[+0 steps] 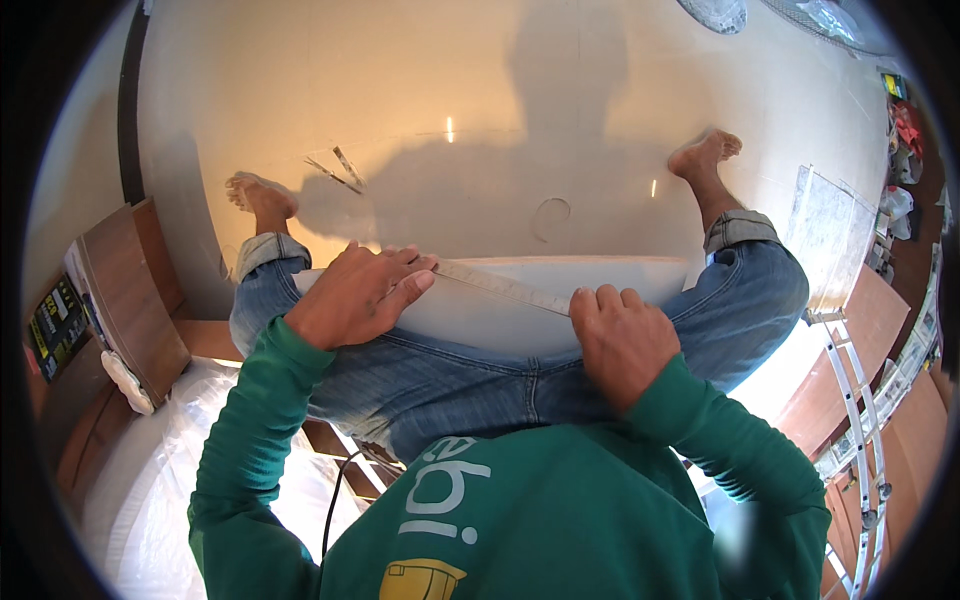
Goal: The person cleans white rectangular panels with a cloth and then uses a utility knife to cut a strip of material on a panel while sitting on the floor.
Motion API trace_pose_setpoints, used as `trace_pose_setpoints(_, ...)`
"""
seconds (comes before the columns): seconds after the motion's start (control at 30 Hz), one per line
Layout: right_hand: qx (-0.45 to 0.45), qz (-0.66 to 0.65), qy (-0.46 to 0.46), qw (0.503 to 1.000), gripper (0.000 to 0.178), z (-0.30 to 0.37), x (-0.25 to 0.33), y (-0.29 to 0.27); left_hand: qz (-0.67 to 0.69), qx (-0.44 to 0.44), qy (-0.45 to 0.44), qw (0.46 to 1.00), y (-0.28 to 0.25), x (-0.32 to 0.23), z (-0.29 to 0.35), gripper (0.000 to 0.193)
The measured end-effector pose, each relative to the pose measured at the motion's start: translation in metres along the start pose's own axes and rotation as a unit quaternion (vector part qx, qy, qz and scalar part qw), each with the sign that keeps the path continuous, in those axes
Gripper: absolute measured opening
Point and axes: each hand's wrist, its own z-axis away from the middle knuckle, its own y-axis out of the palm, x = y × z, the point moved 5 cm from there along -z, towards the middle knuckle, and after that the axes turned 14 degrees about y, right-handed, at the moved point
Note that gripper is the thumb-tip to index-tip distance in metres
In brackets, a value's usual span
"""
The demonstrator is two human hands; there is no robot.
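Here the person's left hand (355,295) lies palm down, fingers extended and held together, pressing one end of a long metal ruler (500,288) flat against a white panel (480,310). The right hand (620,335) rests on the other end of the ruler with its fingers curled over the rule's edge; whether it grips the ruler or only presses on it cannot be told. The ruler runs slantwise between the two hands, lower toward the right, and lies on the near part of the panel, which rests across the person's lap. Both arms wear green sleeves (255,440); the legs, in rolled blue jeans (450,385), are spread to either side of the panel, with the bare left foot (262,197) and bare right foot (705,152) planted on the pale glossy floor (400,90). The person's shadow falls across the floor ahead. Brown wooden boards (130,295) stand at the left, with clear plastic sheeting (150,480) below them. An aluminium ladder (855,440) lies at the right beside more boards.
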Motion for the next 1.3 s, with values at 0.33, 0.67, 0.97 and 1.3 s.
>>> trace_pose_setpoints(0.33, 0.042, 0.002, 0.008, 0.999, 0.006, 0.001, -0.034, 0.002, -0.103, -0.091, 0.163, 0.977, 0.011, -0.019, -0.021, 0.051)
trace_pose_setpoints(0.67, 0.098, 0.0, 0.023, 0.995, 0.008, 0.003, -0.072, 0.01, -0.025, -0.109, 0.174, 0.978, 0.02, -0.026, -0.054, 0.044)
trace_pose_setpoints(0.97, 0.098, -0.001, 0.032, 0.995, 0.011, -0.005, -0.089, 0.022, 0.002, -0.08, 0.119, 0.99, 0.027, -0.024, -0.071, 0.046)
trace_pose_setpoints(1.3, 0.12, -0.028, 0.046, 0.991, 0.01, -0.005, -0.106, 0.02, 0.021, -0.043, 0.116, 0.992, 0.026, -0.041, -0.078, 0.045)
